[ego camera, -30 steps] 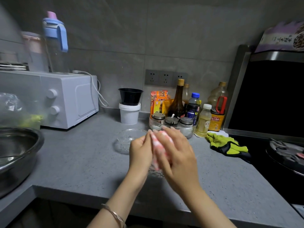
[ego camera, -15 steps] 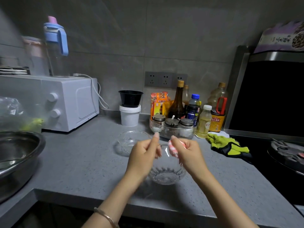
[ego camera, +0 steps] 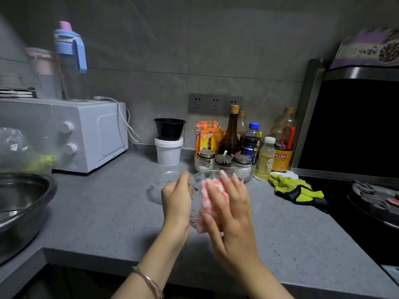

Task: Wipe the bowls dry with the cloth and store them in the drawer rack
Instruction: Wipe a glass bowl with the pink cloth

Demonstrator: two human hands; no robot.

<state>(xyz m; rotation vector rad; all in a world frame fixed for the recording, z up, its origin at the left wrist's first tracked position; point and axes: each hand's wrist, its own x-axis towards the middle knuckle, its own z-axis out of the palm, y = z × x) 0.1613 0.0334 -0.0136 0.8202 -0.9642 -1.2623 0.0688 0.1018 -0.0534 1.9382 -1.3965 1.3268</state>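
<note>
Head view looks down on a speckled grey stone countertop, where the left hand curls its fingers round the edge of a clear glass bowl and holds it tipped on its side above the counter, just in front of the person. The right hand lies over a soft pink-and-white checked cloth, fingers fairly straight and slightly fanned, pressing the bunched fabric against the bowl; motion blur hides whether the thumb also grips it. A thin metal bracelet circles the left wrist. Just behind the left hand a second glass bowl, round and ribbed, sits on the counter. At the far left is the curved rim of a shiny steel basin, and behind it a boxy white microwave with two round knobs. A black plastic bowl rests on a white tub near the wall. Right of that, metal-lidded glass jars stand before tall bottles, and a yellow-green knitted glove lies crumpled beside the stove.
</note>
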